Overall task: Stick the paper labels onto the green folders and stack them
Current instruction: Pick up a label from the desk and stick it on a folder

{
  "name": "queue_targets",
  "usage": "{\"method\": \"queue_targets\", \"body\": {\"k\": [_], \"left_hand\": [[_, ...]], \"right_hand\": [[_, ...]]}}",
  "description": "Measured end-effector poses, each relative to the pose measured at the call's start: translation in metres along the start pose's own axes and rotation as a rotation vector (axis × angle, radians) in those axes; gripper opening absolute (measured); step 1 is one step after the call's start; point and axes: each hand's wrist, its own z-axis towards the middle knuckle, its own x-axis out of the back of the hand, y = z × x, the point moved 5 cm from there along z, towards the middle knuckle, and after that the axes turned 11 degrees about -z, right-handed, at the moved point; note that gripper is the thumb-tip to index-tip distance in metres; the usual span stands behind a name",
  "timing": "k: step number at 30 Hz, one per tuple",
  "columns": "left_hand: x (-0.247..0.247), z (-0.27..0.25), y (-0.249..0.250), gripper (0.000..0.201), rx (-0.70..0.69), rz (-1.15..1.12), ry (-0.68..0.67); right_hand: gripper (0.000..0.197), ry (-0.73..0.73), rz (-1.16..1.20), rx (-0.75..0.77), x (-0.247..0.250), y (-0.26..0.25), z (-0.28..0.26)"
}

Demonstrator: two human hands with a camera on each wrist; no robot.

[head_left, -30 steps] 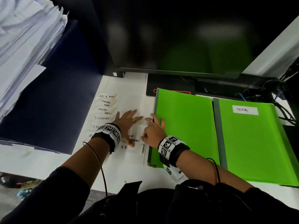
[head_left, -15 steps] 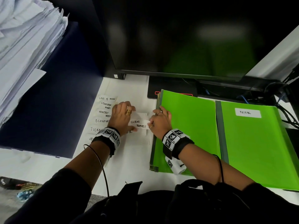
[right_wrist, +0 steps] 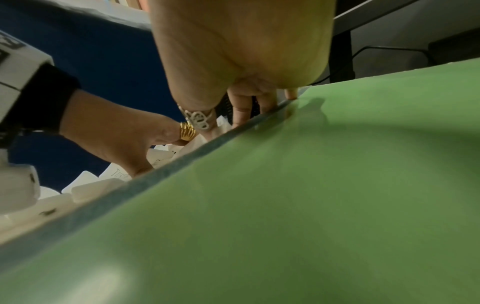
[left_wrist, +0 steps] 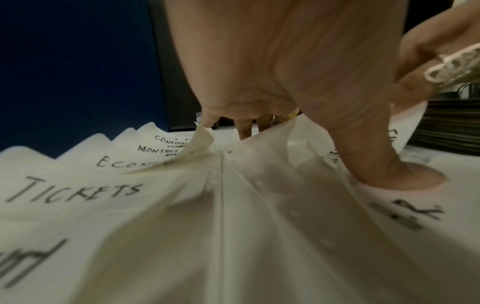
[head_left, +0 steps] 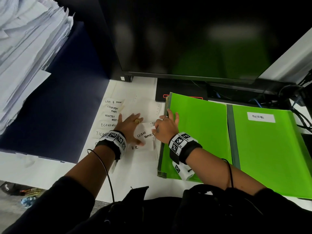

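— What's in the right hand's (head_left: 166,128) grip?
— Thumb and forefinger clamped on a curled corner of the "CLIENT REPORTS" label (head_left: 144,133), thin matte paper, partly lifted off the sheet (head_left: 135,105); the other fingers are spread toward the folder edge.
— And the left hand (head_left: 129,126)?
— Flat, fingers apart, pressing the glossy backing sheet at the label's 9 o'clock, thumb tip down beside "H.R."
— Where are the folders?
— At 3 o'clock on the white table (head_left: 25,168): a smooth green stack (head_left: 199,132) with a grey spine, unlabelled on top. Further at 3 o'clock lies a folder (head_left: 270,149) bearing a rectangular "PAYROLL" label (head_left: 260,117).
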Motion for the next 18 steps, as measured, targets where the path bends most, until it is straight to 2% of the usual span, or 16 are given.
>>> {"method": "queue_targets", "body": {"k": [4, 7, 15, 18], "left_hand": [[-0.003, -0.004, 0.004, 0.116, 0.016, 0.011, -0.02], [-0.003, -0.007, 0.003, 0.116, 0.023, -0.006, 0.001], [-0.007, -0.016, 0.002, 0.124, 0.047, -0.04, 0.137], [-0.008, -0.018, 0.003, 0.129, 0.043, -0.117, 0.183]], "right_hand": [[0.039, -0.032, -0.031, -0.011, 0.0, -0.009, 0.004], [0.027, -0.022, -0.019, -0.009, 0.004, -0.01, 0.003], [0.001, 0.033, 0.429, 0.135, 0.007, -0.018, 0.002], [0.005, 0.051, 0.556, 0.248, 0.015, -0.022, 0.002]]}}
